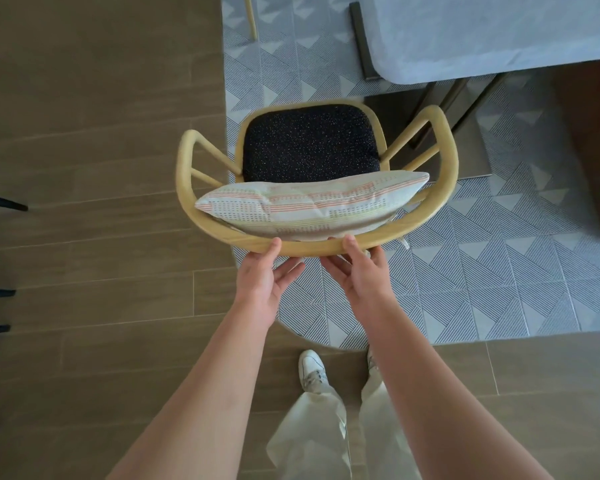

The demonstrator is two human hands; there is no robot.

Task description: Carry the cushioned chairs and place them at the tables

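A light wooden armchair (183, 174) with a curved back rail stands in front of me, half on the patterned tiles. It has a black speckled seat cushion (309, 143), and a striped white pillow (309, 206) leans against its back. The seat faces the grey-topped table (482, 36) at the upper right, near its base (433, 133). My left hand (260, 282) and my right hand (357, 275) are at the middle of the back rail. Each thumb rests on top of the rail. The fingers are stretched out and apart below it, not wrapped around the rail.
A second wooden chair leg (250, 19) shows at the top edge. Dark thin furniture legs (4, 202) poke in along the left edge. A brown wooden piece (589, 140) stands at the right beside the table. Wood-look floor (84, 133) spreads to the left; my feet are below.
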